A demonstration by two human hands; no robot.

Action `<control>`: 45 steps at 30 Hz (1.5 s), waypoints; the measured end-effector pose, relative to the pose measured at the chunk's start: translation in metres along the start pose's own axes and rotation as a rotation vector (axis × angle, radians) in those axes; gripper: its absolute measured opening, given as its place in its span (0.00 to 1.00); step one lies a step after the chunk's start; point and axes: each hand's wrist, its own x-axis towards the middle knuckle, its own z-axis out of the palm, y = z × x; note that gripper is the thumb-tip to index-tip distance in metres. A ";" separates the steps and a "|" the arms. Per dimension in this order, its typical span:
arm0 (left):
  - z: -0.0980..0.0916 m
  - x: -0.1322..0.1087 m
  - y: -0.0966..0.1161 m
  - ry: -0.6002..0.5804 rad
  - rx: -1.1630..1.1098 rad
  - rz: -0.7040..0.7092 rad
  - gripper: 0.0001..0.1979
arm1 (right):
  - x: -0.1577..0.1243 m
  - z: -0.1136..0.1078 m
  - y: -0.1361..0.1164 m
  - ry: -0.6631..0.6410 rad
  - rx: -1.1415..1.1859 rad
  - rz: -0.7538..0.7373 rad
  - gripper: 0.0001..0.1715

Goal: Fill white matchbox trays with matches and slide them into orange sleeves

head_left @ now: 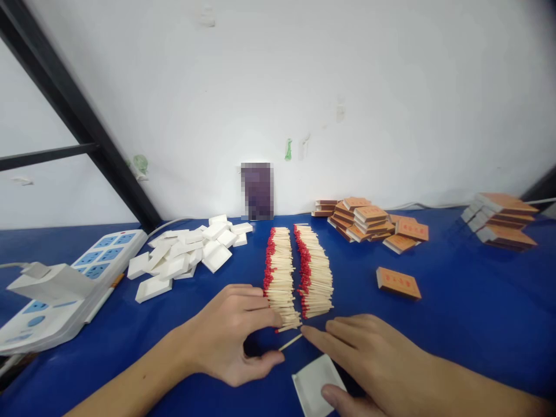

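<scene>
Two long rows of red-tipped matches (299,269) lie on the blue table (456,324). My left hand (230,336) curls at the near end of the left row, fingers bent onto the matches, thumb below. My right hand (369,353) lies with fingers stretched toward a single loose match (290,341) at its fingertips. Its thumb rests beside an empty white inner tray (315,385) at the front edge.
A heap of white inner trays (186,255) lies at the left, with a white and blue power strip (65,284) beyond it. Orange matchbox sleeves (369,223) are stacked at the back, more sleeves (499,223) at far right, one sleeve (398,282) alone.
</scene>
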 end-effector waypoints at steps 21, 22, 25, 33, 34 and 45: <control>-0.002 0.004 0.003 -0.060 0.121 0.018 0.08 | 0.007 -0.001 0.004 -0.027 0.080 0.065 0.18; -0.002 0.004 0.002 -0.061 0.110 0.017 0.08 | 0.007 -0.001 0.004 -0.029 0.082 0.065 0.18; -0.001 0.003 0.001 -0.064 0.074 0.007 0.07 | 0.007 -0.003 0.005 -0.033 0.082 0.060 0.19; 0.001 0.003 -0.002 -0.109 -0.026 -0.049 0.07 | 0.006 -0.007 0.009 -0.077 0.065 0.010 0.20; 0.001 0.004 -0.001 -0.110 -0.033 -0.049 0.07 | 0.006 -0.008 0.010 -0.082 0.066 0.014 0.20; -0.001 0.005 0.002 -0.098 0.081 0.017 0.09 | 0.004 -0.005 0.010 -0.100 0.072 0.016 0.20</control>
